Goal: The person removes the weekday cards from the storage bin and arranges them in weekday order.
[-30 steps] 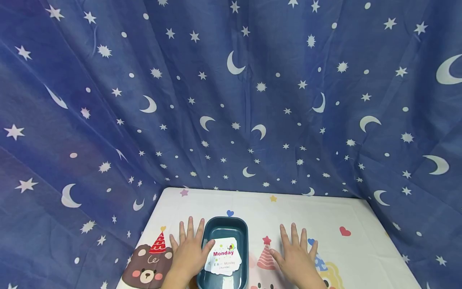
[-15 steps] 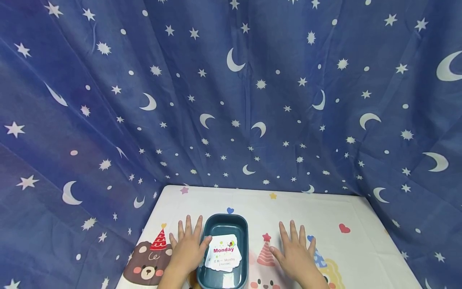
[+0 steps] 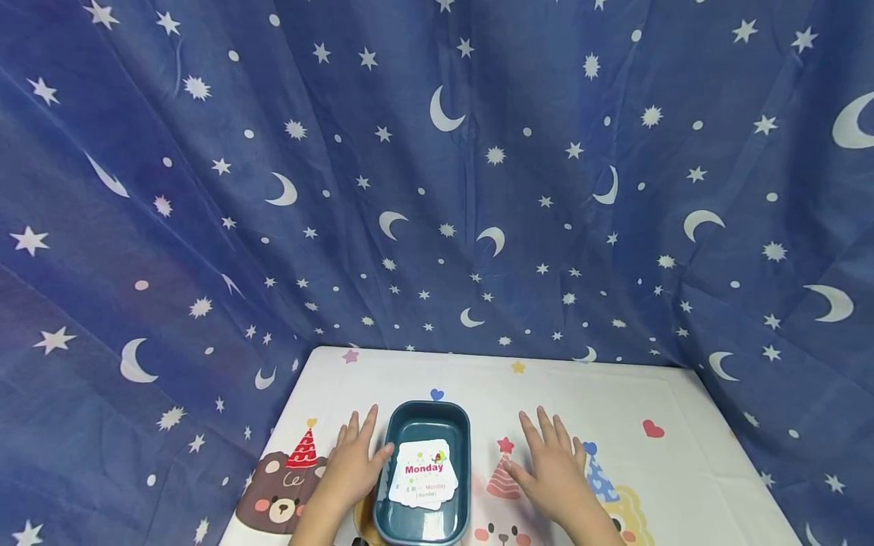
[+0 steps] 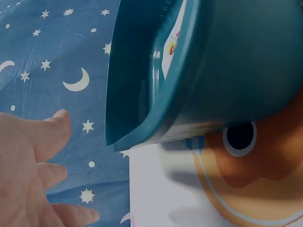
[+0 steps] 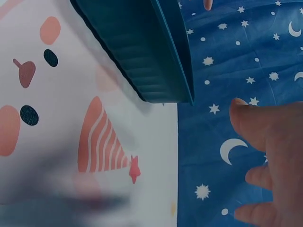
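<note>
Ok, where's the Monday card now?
In the head view, the Monday card lies inside the teal tray, between the left hand and right hand, nearer the left.

I'm somewhere curtained off, home or studio I can't tell: a starry blue curtain [image 3: 451, 182] hangs behind and on both sides of my cartoon-printed tablecloth [image 3: 587, 398].

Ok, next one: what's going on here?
A person's left hand is just beside a teal tub, with the right hand farther off on its other side. Both are relaxed and hold nothing. The tub stands on a printed tablecloth, and a loose pile of cards lies inside, the top one reading "Monday".
</note>
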Available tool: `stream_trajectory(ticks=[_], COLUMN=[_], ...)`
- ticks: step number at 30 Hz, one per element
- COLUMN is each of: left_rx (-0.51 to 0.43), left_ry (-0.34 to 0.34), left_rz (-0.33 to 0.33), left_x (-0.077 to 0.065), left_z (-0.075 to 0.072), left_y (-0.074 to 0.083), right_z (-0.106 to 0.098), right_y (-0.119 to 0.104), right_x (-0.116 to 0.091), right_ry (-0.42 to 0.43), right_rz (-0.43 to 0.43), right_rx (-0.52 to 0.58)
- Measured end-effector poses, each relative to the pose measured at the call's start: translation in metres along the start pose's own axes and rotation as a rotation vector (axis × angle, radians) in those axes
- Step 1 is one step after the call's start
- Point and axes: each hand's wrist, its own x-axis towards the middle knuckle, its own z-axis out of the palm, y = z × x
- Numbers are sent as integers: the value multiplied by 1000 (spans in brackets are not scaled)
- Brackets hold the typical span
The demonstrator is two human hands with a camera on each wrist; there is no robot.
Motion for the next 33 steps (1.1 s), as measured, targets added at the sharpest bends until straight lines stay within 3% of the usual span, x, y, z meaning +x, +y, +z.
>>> stream_trajectory(ticks=[5,16,27,33], left_rx=[-61,-165,-334,-475], left_ry=[-1,30,25,4], left_rz=[-7,-31,-100,-108], left_x=[-1,5,3,3], left_z=[0,2,2,1], left_y=[2,-6,-14,-18], right_z=[2,7,20,26], right_y=[-5,-27,-48,-63], right_x=[3,9,18,20], right_ry=[24,-32,-21,-48], right_rz=[-28,-45,-88,-130], right_rx=[23,95,75,82])
